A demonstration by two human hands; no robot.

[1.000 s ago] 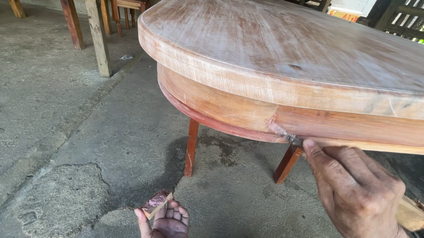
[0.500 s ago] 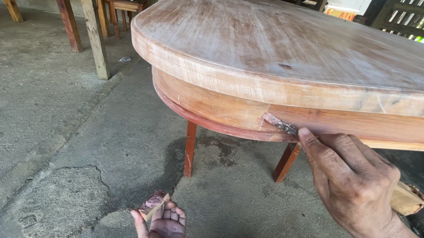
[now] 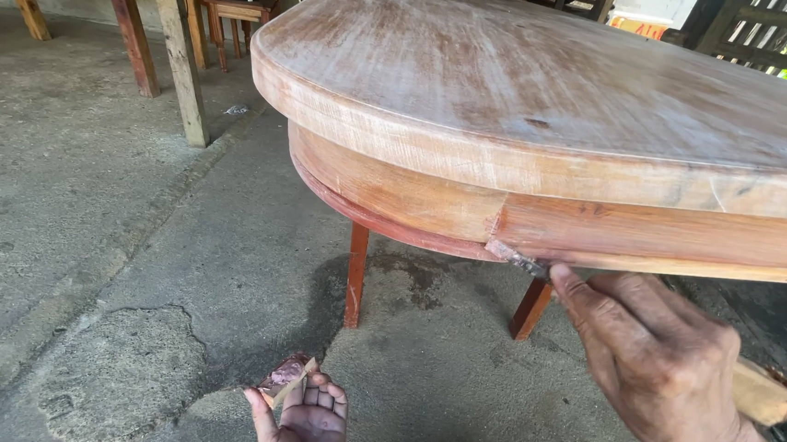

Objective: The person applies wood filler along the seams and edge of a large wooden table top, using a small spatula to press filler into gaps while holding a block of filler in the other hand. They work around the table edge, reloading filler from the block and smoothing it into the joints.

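Filling a seam in a round wooden table (image 3: pixel 551 84)

My right hand (image 3: pixel 661 360) is pressing a thin, stiff putty knife (image 3: pixel 518 256) by its wooden handle against the apron joint; my left hand (image 3: pixel 306 418), palm open, is cradling what is probably soft filler (image 3: pixel 283 375).

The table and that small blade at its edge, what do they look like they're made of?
The table looks like solid wood, bare and sanded: visible grain, pale dusty patches, no gloss. Its legs appear to be wood with a reddish stain or paint. The blade in the right hand seems a thin grey metal, smeared with reddish paste; its handle looks like raw wood.
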